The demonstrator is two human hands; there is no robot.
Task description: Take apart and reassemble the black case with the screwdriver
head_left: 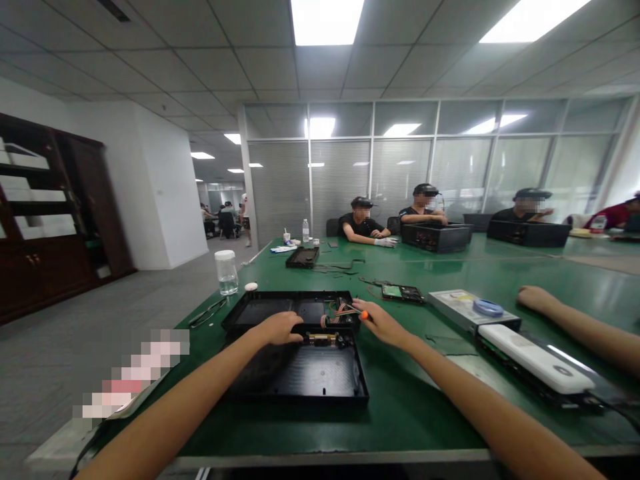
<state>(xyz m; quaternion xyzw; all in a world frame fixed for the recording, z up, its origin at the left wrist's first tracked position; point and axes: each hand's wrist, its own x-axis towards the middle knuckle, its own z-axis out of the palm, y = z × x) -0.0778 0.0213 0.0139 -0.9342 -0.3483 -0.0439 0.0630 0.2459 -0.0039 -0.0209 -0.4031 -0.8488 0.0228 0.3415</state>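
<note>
Screwdriver, light and stiff, sits pinched in right hand; left hand lies open, steadying rigid black case.

Bare green worktop right of the near black case: free lane. Far side blocked by open black tray and wire bundle. Right: white device, co-worker's arm. Left: plastic jar.

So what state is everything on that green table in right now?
Black case: open, lid off behind it.
Screwdriver: held in right hand.
Left hand: resting on case edge.
Jar: capped, upright.
Bottle: upright.
</note>
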